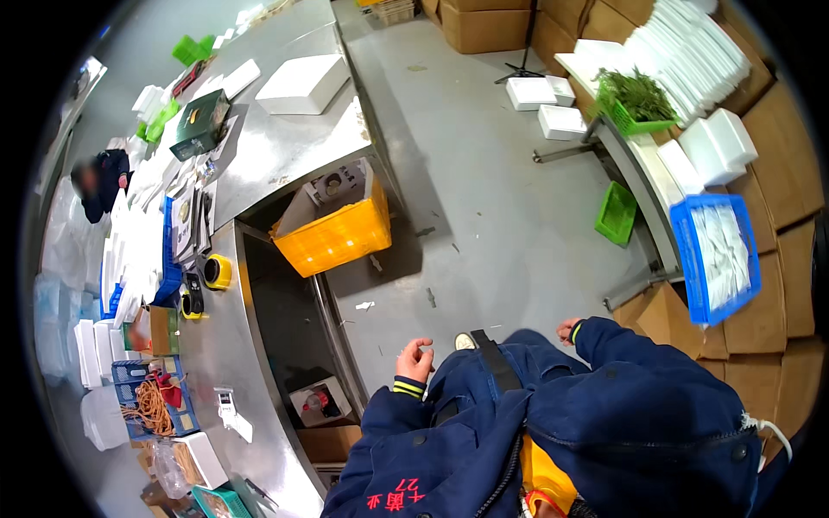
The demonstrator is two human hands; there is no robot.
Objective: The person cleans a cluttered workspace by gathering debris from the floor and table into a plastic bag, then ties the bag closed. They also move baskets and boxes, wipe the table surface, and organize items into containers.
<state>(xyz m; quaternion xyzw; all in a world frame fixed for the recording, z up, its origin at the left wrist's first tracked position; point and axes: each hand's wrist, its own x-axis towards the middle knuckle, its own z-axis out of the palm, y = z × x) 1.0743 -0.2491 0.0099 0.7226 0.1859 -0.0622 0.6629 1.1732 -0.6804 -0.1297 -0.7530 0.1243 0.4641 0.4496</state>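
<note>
My left hand (414, 361) hangs beside my left thigh with its fingers loosely curled and a little apart; nothing shows in it. On the other side my right hand (567, 330) is partly turned away by my sleeve, fingers slightly bent and apart, with no object visible in it. Neither hand touches anything. Left of my left hand runs a steel worktable (237, 337), bearing a yellow tape roll (218, 272) and a white hinged item (231, 416). Ahead, an orange-taped foam box (335, 240) sits open near the table's inner corner.
A white foam box (303, 84) and a dark green box (199, 124) stand on the far tabletop. At right, a side table (648, 168) carries a green basket of sprigs (637, 99) and a blue crate (713, 257). A person (108, 177) is at far left.
</note>
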